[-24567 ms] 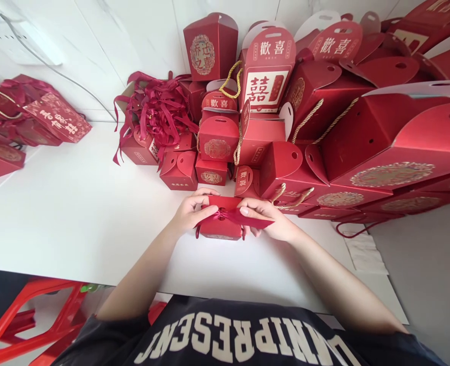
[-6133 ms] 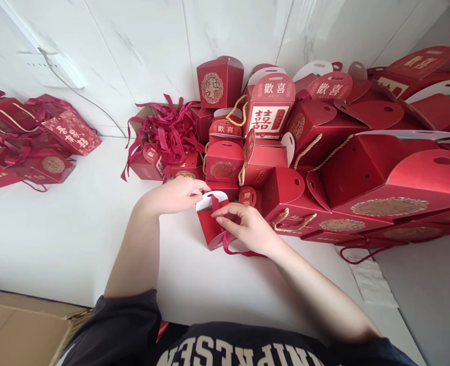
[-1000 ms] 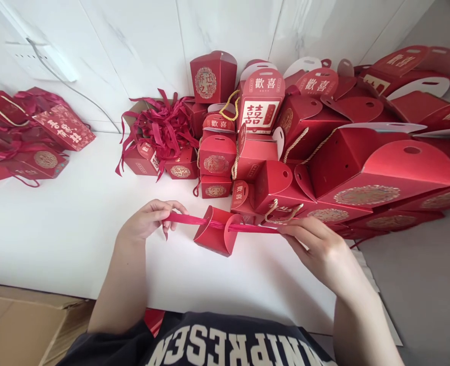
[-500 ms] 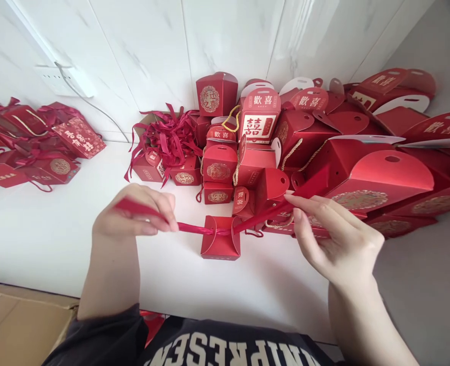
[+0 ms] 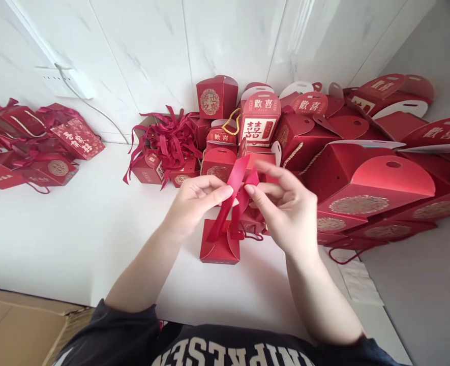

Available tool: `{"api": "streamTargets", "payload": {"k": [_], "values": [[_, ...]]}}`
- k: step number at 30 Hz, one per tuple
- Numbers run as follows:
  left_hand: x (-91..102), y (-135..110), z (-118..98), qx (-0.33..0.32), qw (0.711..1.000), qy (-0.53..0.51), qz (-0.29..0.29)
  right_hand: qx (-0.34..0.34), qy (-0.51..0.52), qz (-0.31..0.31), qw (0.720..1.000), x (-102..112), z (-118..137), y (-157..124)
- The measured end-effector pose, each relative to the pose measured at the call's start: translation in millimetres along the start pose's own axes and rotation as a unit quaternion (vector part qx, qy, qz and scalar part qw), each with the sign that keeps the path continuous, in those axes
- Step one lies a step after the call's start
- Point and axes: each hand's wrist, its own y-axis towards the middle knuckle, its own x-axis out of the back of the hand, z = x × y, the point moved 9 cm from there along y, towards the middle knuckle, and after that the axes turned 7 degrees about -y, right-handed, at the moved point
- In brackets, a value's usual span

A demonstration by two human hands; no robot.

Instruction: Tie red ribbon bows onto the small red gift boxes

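A small red gift box point(image 5: 220, 252) with curved, folded-in flaps sits on the white counter in front of me. From its top rises a red ribbon point(image 5: 223, 216), both lengths held up just above the box. My left hand point(image 5: 196, 203) pinches one length between thumb and fingers. Close beside it, my right hand point(image 5: 286, 208) has the other length pinched at thumb and finger, its index finger blurred. The ribbon crosses between the two hands, and whether a knot lies there I cannot tell.
Red boxes point(image 5: 362, 175) are stacked along the right and back. An open box point(image 5: 146, 170) holds a heap of loose ribbons point(image 5: 171, 134). Ribbon-tied boxes point(image 5: 53, 165) stand at far left. A cardboard carton point(image 5: 22, 325) is at lower left, a socket with a cable point(image 5: 62, 81) on the wall.
My hands were wide apart, stretching the ribbon to both sides of the box. Now they have come together above it, with the ribbon lengths lifted and crossing between them.
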Motion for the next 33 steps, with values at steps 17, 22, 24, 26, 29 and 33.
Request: {"api": "streamTargets", "payload": {"k": [17, 22, 24, 26, 29, 33], "values": [[-8.8, 2, 22, 0.052, 0.999, 0.008, 0.008, -0.084, 0.081, 0.041, 0.992, -5, -24, 3], [-14.6, 0, 28, 0.082, 0.996, -0.039, 0.020, -0.063, 0.085, 0.024, 0.994, -2, -20, 3], [-17.0, -1, 30, 0.092, 0.994, -0.053, 0.023, -0.060, 0.088, 0.033, 0.994, -4, -20, 3], [-19.2, -1, 32, 0.094, 0.993, -0.060, 0.027, -0.058, 0.092, 0.045, 0.993, -7, -21, 3], [-21.0, -1, 30, 0.076, 0.995, -0.055, 0.034, -0.052, 0.096, 0.053, 0.993, -9, -20, 3], [-18.1, -1, 26, 0.051, 0.997, -0.044, 0.027, -0.040, 0.088, 0.072, 0.993, -11, -14, 2]]}}
